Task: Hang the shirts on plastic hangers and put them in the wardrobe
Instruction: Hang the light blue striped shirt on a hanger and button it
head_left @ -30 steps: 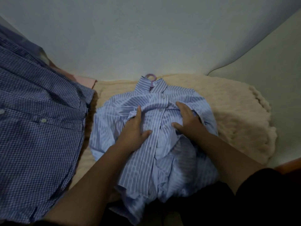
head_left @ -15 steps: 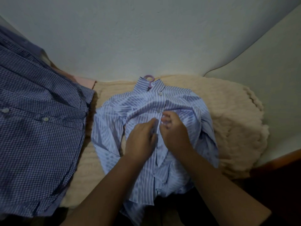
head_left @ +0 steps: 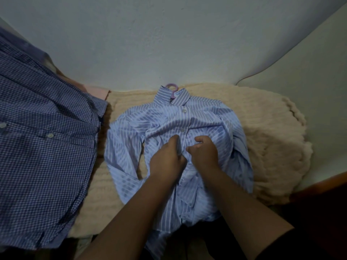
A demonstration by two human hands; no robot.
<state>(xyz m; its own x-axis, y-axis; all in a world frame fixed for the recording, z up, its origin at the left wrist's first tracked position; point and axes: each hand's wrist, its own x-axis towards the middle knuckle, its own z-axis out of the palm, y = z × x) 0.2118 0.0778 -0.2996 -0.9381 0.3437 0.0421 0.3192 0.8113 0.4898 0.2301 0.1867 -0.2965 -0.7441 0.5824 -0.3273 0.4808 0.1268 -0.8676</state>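
Both hands meet at the middle of the striped shirt [head_left: 187,124], which lies face-up on the cream blanket [head_left: 262,128], collar away from the person and hem toward them, so the button placket runs straight out from the fingers. The left hand [head_left: 167,158] pinches the placket edge and the right hand [head_left: 203,152] curls onto the facing edge, apparently mid-button. The purple hanger hook [head_left: 171,87] pokes from the collar, well beyond either hand.
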